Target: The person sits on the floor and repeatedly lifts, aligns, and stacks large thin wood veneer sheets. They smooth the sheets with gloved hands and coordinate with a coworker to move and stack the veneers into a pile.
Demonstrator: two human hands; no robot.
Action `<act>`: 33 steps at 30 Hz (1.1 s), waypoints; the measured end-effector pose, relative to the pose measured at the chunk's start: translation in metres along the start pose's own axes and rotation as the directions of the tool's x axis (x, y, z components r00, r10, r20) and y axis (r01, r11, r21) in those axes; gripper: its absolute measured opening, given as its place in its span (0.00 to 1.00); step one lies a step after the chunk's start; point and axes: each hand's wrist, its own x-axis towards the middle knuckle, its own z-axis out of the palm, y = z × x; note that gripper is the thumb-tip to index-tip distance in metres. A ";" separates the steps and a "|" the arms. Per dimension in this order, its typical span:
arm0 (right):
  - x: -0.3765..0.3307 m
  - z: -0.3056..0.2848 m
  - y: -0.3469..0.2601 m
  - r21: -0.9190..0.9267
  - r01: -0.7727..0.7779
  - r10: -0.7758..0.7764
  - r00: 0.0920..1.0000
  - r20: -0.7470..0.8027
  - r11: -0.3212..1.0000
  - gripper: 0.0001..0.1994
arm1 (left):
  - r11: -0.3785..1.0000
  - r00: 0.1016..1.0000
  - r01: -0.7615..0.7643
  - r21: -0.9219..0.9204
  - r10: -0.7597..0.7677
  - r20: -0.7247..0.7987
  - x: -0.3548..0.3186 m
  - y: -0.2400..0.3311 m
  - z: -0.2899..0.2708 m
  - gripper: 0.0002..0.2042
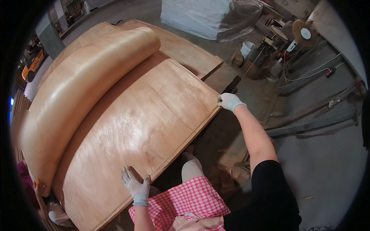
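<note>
Two gloved hands rest on the top veneer sheet point(142, 119), which lies flat on a stack of the same sheets. The left hand point(135, 185) is spread, palm down, on the near edge of the sheet. The right hand point(229, 101) is closed on the far right corner, fingers curled over the edge, approx. pinching it. Behind, another sheet point(84, 84) is curled into a big roll, and a co-worker's hand point(38, 187) holds it at the lower left. The sheet looks thin, light and bendy, prob. easy to crack along the grain, so I think hold it at edges, hands wide apart, w/o a sharp fold
</note>
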 end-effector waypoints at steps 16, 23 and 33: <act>-0.228 0.123 -0.222 0.927 0.313 -0.328 0.915 -0.235 0.208 0.11 | 0.843 0.911 -0.410 -0.348 0.355 -0.212 -0.062 0.079 -0.045 0.21; -0.317 0.133 -0.320 0.970 0.242 -0.607 0.767 -0.209 -0.029 0.16 | 0.551 0.981 -0.173 -0.817 0.020 -0.195 -0.119 0.028 -0.083 0.04; -0.278 0.056 -0.300 0.467 0.566 -0.635 0.773 -0.014 0.679 0.09 | 0.353 0.424 -0.130 -0.926 -0.825 -0.374 -0.195 -0.263 -0.163 0.04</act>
